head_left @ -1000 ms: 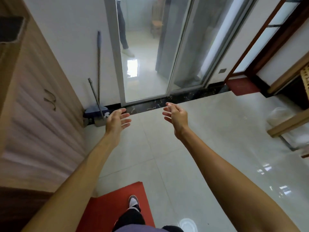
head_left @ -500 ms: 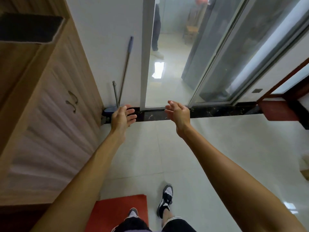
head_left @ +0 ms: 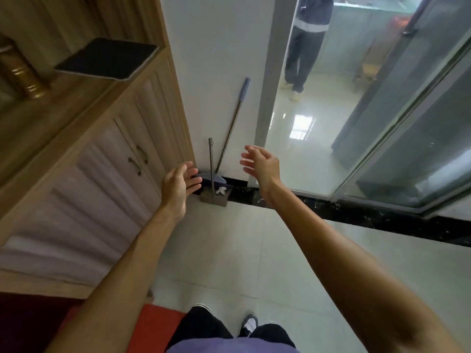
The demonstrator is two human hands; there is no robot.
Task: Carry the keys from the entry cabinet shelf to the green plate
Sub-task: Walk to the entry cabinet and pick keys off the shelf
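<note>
**Both hands empty and open in front of the entry cabinet**

Left hand [head_left: 179, 189]: held out in the air, palm turned inward, fingers straight and a little spread. It grips nothing. It hangs just in front of the lower right corner of the entry cabinet [head_left: 84, 189].

Right hand [head_left: 263, 165]: held out in the air, palm facing the left hand, fingers loosely extended and empty. The two hands are apart, with a gap between the palms.

Keys: I cannot tell where they lie. The stretch of shelf [head_left: 76, 98] in view carries a dark flat slab [head_left: 107, 58] at its front edge, at the end nearest the wall [head_left: 216, 59]. A brass-coloured piece [head_left: 21, 70] stands further left, partly cut off by the frame. No detail smaller than these is readable there.

Below the shelf, two cabinet doors meet at a pair of curved handles [head_left: 139, 159].

On the floor [head_left: 229, 250], in the corner between cabinet and wall, a dustpan [head_left: 216, 193] stands with its handle upright. A broom [head_left: 233, 123] leans against the wall beside it.

A black threshold strip [head_left: 369, 217] runs along the foot of the sliding glass door [head_left: 407, 123]. Beyond the doorway another person [head_left: 304, 47] stands.

At the bottom edge, my shoe [head_left: 249, 324] is on the tiles just beside a red mat [head_left: 158, 324].
</note>
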